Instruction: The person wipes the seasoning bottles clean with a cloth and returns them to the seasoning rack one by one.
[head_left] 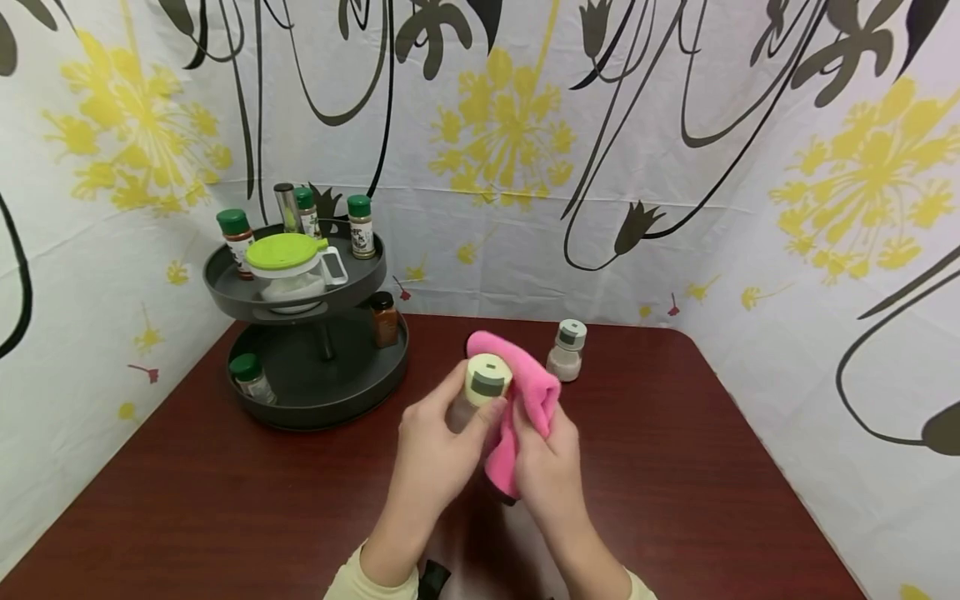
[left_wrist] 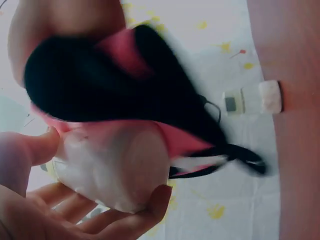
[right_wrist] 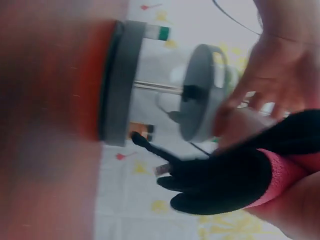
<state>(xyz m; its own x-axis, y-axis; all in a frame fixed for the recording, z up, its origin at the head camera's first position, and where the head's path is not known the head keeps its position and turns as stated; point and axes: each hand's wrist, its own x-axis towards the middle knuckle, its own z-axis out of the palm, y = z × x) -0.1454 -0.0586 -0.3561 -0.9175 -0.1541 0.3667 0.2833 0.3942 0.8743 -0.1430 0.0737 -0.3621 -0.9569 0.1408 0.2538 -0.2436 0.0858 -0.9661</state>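
In the head view my left hand [head_left: 429, 446] grips a clear seasoning shaker [left_wrist: 112, 172] with a pale yellow-green lid [head_left: 486, 372]. White contents show through its wall in the left wrist view, where the fingers curl round its underside. My right hand [head_left: 552, 467] holds a pink cloth [head_left: 517, 367] with a black edging and black backing [right_wrist: 220, 182]. The cloth lies against the shaker's side, with its pink face towards it. Both hands are above the table, close together. A second shaker [head_left: 566, 354], with a pale lid, stands upright behind the cloth.
A dark two-tier turntable rack [head_left: 315, 408] stands at the back left. Its upper tier carries green-capped spice jars [head_left: 361, 227] and a white container with a lime lid [head_left: 281, 252]. Below are a brown spice jar [head_left: 385, 321] and a tilted green-capped jar [head_left: 252, 377]. Patterned fabric hangs around the table [head_left: 675, 467].
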